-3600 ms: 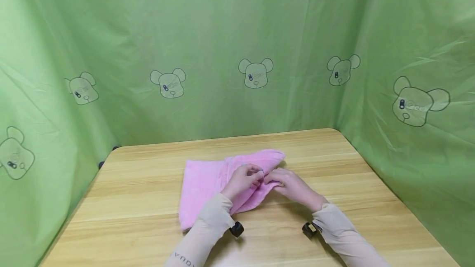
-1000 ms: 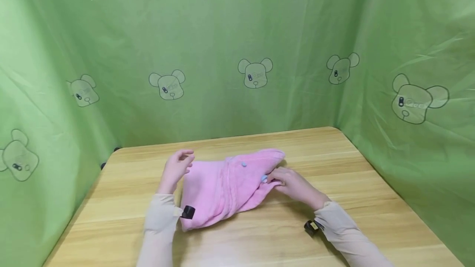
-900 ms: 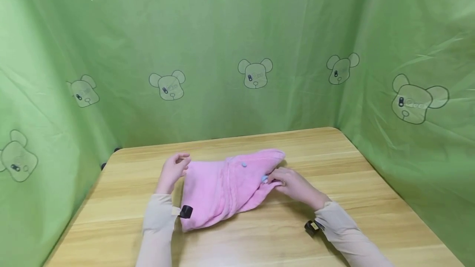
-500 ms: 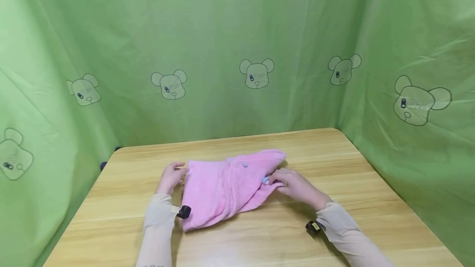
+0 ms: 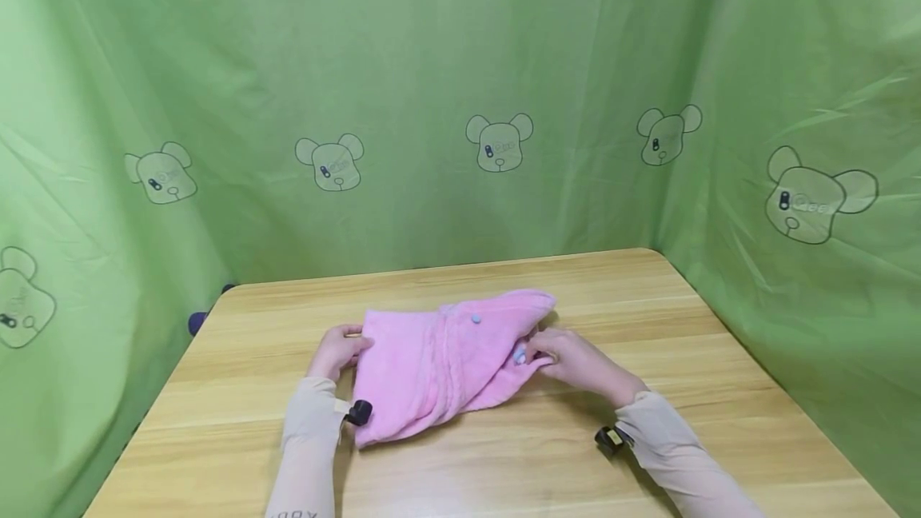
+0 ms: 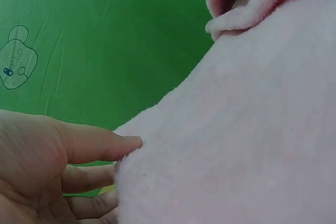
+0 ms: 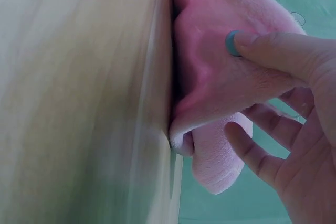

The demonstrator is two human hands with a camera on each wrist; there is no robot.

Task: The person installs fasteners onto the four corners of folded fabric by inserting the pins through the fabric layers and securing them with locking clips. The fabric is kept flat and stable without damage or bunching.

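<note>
A pink plush cloth (image 5: 403, 366) lies folded and bunched on the table, its right end tapering to a point. My left hand (image 5: 336, 352) is at the upper left corner, thumb on top of the fabric and fingers underneath, as the left wrist view shows. On the other side my right hand (image 5: 573, 361) pinches the loose flap, its thumb against a blue button (image 7: 232, 43) and its fingers beneath the fabric. A second, small blue button (image 5: 476, 319) shows higher up on the cloth.
The wooden table (image 5: 237, 406) has rounded far corners. Green curtains (image 5: 424, 46) printed with bear heads hang behind it and along both sides. A black wrist camera (image 5: 359, 412) on the left sleeve overlaps the cloth's near left edge.
My left hand has left the button area, swung over to the cloth's left side and come down to take its upper left corner. The right hand stays on the flap, barely moved.
</note>
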